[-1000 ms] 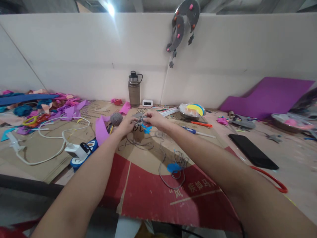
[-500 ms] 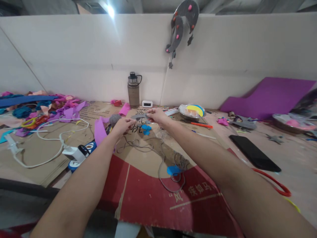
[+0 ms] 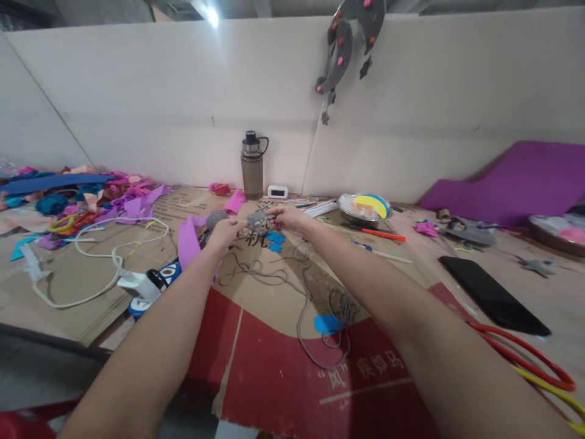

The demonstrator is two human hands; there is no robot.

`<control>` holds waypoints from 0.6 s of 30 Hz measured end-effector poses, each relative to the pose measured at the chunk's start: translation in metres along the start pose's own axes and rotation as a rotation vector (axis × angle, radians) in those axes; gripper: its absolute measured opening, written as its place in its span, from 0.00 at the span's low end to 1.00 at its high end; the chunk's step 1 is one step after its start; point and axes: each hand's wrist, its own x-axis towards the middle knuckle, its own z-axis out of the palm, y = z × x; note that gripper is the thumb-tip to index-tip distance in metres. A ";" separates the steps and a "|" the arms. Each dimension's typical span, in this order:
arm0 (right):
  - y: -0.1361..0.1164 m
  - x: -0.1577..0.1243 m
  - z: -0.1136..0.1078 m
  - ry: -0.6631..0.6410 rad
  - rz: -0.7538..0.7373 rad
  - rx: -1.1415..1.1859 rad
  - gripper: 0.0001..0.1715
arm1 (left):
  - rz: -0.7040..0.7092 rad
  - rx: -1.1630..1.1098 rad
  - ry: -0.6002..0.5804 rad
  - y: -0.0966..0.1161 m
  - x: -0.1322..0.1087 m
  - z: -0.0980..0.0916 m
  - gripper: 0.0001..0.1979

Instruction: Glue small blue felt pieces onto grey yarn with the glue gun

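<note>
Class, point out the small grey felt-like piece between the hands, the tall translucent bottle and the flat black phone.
Small grey felt-like piece (image 3: 257,219), head view: its visible middle.
Tall translucent bottle (image 3: 252,175), head view: middle of its body.
Flat black phone (image 3: 492,294), head view: middle of its upper face.

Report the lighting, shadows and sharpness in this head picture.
Head view: the ceiling light is blown out; head view: a dark shadow crosses the cardboard beside the right forearm; head view: the grey piece by the right fingers looks too soft for fine detail; head view: the forearm broadens toward the lower corner, likely wide-lens stretching.
</note>
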 end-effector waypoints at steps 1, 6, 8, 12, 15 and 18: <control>0.001 0.002 0.000 -0.006 -0.005 -0.017 0.19 | 0.000 0.013 0.006 -0.002 0.002 0.000 0.12; 0.008 0.015 0.005 0.057 -0.031 -0.161 0.10 | -0.045 0.123 0.034 -0.005 0.007 -0.001 0.10; 0.011 0.022 0.008 0.097 -0.033 -0.243 0.09 | -0.067 0.167 0.062 -0.004 0.006 0.000 0.09; 0.015 0.035 0.008 0.148 -0.060 -0.420 0.07 | -0.086 0.230 0.082 -0.002 0.006 0.002 0.09; 0.015 0.042 0.007 0.167 -0.099 -0.536 0.10 | -0.076 0.287 0.098 -0.005 0.009 0.001 0.09; 0.015 0.043 0.007 0.173 -0.133 -0.625 0.11 | -0.045 0.284 0.079 -0.009 0.011 -0.001 0.10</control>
